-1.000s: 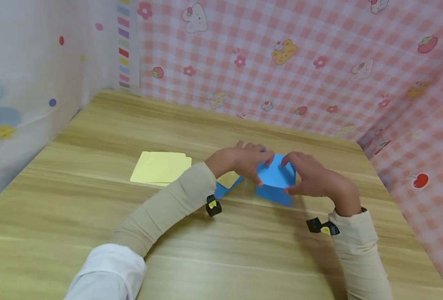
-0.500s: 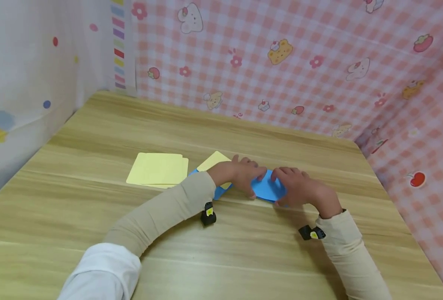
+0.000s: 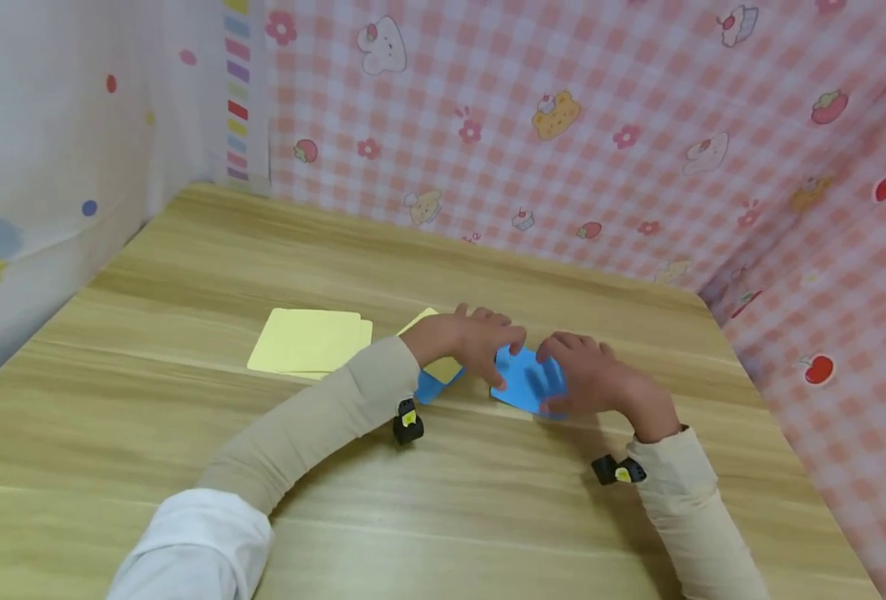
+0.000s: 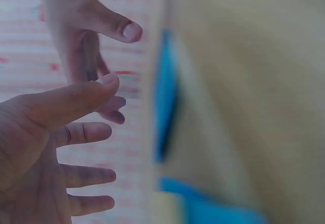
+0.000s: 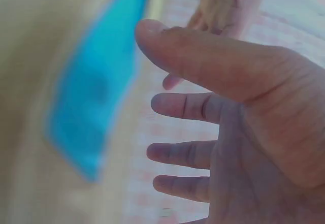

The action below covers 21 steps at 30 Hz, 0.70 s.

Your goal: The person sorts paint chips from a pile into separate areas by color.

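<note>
A blue card [image 3: 521, 382], perhaps one of a stack, lies on the wooden table between the two hands. My left hand [image 3: 483, 340] hovers just over its left side, fingers loosely bent, with nothing in the grasp. Above its right side is my right hand [image 3: 591, 379], likewise holding nothing. Finger shadows fall across the blue surface. In the left wrist view a gap shows between the left fingers and the blue card [image 4: 165, 94]. The right wrist view shows the right thumb and fingers spread apart, off the blue card [image 5: 94, 89].
Pale yellow cards [image 3: 311, 340] form a pile on the left of the table [image 3: 443, 500]. Under the left wrist, another yellow card [image 3: 444, 367] overlaps a blue one [image 3: 435, 387]. A pink checked cloth [image 3: 473, 108] hangs along the back.
The blue card, raised between both hands a second ago, has come down onto the table. Both hands have lowered with it, and the fingers now stand away from it.
</note>
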Tool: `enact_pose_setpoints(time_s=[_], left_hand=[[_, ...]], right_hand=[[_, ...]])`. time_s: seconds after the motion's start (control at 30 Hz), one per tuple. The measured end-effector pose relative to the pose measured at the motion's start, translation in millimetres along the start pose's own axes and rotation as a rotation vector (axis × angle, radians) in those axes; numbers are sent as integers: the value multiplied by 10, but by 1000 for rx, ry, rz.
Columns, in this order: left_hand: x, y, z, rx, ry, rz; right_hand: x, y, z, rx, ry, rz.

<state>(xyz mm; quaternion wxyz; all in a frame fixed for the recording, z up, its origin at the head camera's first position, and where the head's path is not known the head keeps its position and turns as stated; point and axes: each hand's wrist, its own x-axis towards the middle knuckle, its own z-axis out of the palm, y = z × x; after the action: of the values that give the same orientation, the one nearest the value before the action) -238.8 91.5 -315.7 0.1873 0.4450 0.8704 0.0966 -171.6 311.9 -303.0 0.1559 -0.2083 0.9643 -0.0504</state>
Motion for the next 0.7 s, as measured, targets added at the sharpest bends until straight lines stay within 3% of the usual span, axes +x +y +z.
enact_pose_setpoints(time_s=[0.17,0.27,0.37,0.53,0.7], left_hand=[[-288,60,-336,-47,119,49],[-447,40,-449,-50,188,83],[-604,-38,-486,-48,217,79],[-887,-291,-480,-68,240,21],[-1195,-501,-518,-132,281,-8]], right_hand=[[-127,-133,-285,47,171,-55],[-153,-226,-390,46,220,-67],[-127,-340,-432,59,246,-95],[12,-553,-466,59,268,-170],[209,-786,-526,60,270,-234]])
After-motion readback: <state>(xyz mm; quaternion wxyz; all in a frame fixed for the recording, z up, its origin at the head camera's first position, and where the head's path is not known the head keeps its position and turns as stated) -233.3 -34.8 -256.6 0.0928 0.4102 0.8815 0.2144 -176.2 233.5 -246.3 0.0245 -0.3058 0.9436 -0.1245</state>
